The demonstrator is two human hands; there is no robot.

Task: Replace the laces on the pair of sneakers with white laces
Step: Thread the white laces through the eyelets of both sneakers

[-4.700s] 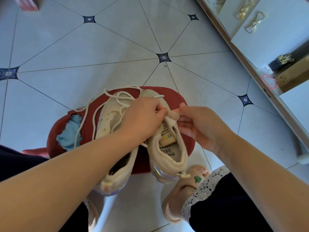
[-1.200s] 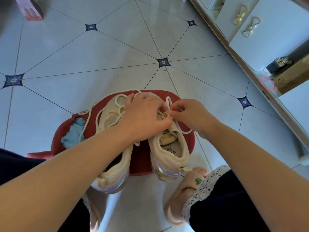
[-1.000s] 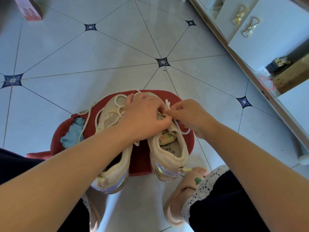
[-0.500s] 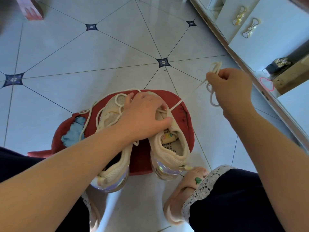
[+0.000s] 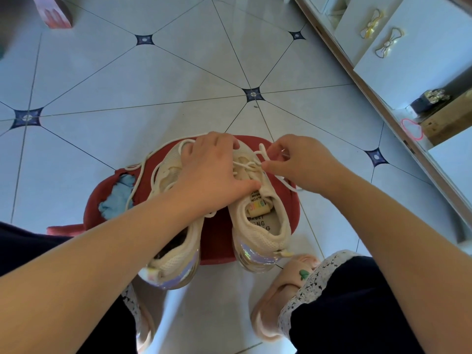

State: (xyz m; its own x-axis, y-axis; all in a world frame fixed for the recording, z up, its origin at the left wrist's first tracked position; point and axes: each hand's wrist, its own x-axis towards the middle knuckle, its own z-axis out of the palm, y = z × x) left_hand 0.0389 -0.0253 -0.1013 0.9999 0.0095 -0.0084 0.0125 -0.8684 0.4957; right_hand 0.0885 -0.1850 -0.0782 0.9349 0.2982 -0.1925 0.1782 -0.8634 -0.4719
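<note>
Two cream knit sneakers stand side by side on a red stool (image 5: pixel 219 238), heels toward me. My left hand (image 5: pixel 212 169) lies across both, its thumb pressing the tongue of the right sneaker (image 5: pixel 263 226) and its palm covering the front of the left sneaker (image 5: pixel 173 256). My right hand (image 5: pixel 298 162) pinches a cream-white lace (image 5: pixel 251 166) at the right sneaker's upper eyelets, with a loop standing above the fingers. The lace's loose end trails right over the stool edge. Another lace (image 5: pixel 143 172) hangs off the left sneaker.
A pale blue cloth (image 5: pixel 117 198) lies on the stool's left side. My feet in pink slippers (image 5: pixel 281 295) rest on the tiled floor below the stool. A white cabinet (image 5: pixel 408 52) with bow handles runs along the right. A pink box (image 5: pixel 55 11) sits far left.
My right hand, which had pulled the lace up and to the right, has come back down to the right sneaker's eyelets. My left hand stays on the sneakers.
</note>
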